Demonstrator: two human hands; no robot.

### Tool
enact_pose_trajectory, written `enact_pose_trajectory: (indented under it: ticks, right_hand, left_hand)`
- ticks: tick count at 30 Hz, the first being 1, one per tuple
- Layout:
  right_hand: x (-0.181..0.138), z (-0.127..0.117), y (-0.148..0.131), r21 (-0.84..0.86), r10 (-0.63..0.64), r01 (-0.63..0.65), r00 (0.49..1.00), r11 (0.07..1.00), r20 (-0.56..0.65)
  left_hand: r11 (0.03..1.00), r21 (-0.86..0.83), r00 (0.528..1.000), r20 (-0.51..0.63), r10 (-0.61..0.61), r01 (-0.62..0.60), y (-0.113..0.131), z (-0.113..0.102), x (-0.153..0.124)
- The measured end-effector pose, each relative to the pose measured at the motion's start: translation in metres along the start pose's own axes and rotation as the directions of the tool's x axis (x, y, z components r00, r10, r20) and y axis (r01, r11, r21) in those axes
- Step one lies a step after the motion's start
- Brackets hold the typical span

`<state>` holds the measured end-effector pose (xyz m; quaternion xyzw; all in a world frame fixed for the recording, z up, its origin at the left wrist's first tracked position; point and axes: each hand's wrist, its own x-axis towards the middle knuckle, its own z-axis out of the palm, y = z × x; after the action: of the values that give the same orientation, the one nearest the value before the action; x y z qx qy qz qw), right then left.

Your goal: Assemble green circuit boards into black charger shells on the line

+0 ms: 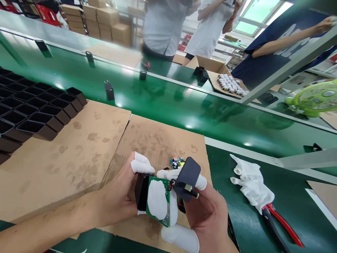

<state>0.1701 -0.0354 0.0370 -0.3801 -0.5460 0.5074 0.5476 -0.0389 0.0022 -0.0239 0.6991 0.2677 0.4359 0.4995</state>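
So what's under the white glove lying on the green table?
The white glove covers the top of the red-and-black pliers; only their handles stick out. The pliers' head is hidden beneath it. Around it, just bare green table shows.

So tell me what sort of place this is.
Probably an electronics assembly line in a factory: a green conveyor belt carries black charger housings, empty black shells stand in rows, and the hands hold a circuit board.

Both bare forearms reach in from below, and the 2 hands meet close together. The left hand (118, 196) curls with its thumb up, while the right hand (207, 211) (white cots on its fingertips (181, 237)) pinches closed beside it.
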Motion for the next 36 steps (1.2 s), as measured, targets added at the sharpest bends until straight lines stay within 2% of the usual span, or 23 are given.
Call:
enact_pose_trajectory:
  ticks: [6, 10, 14, 28, 33, 36]
  right_hand:
    - [-0.010, -0.009, 0.006, -0.100, 0.016, -0.020, 0.999, 0.995, -0.040]
    - [-0.021, -0.022, 0.017, -0.201, 0.035, -0.048, 0.997, 0.978, -0.066]
    - [-0.027, -0.028, 0.025, -0.223, 0.048, -0.059, 0.997, 0.973, -0.054]
    - [-0.025, -0.022, 0.023, -0.283, 0.028, -0.034, 0.999, 0.958, -0.028]
    - [-0.021, -0.018, 0.018, -0.311, 0.039, -0.034, 0.999, 0.950, 0.007]
    - [-0.017, -0.015, 0.016, -0.360, 0.006, 0.011, 0.999, 0.933, 0.044]
  left_hand:
    - [0.999, 0.011, 0.999, 0.014, -0.045, 0.045, -0.002, -0.002, -0.001]
    - [0.998, 0.057, 1.000, 0.002, -0.031, 0.031, -0.001, -0.003, -0.001]
    - [0.998, 0.048, 0.999, 0.014, -0.034, 0.033, -0.001, -0.004, -0.002]
    - [0.996, 0.089, 1.000, 0.000, -0.011, 0.011, -0.005, -0.004, -0.002]
    - [0.999, 0.020, 1.000, 0.004, -0.030, 0.030, -0.008, -0.001, -0.003]
    - [1.000, -0.018, 1.000, 0.015, -0.007, 0.007, -0.006, -0.001, -0.001]
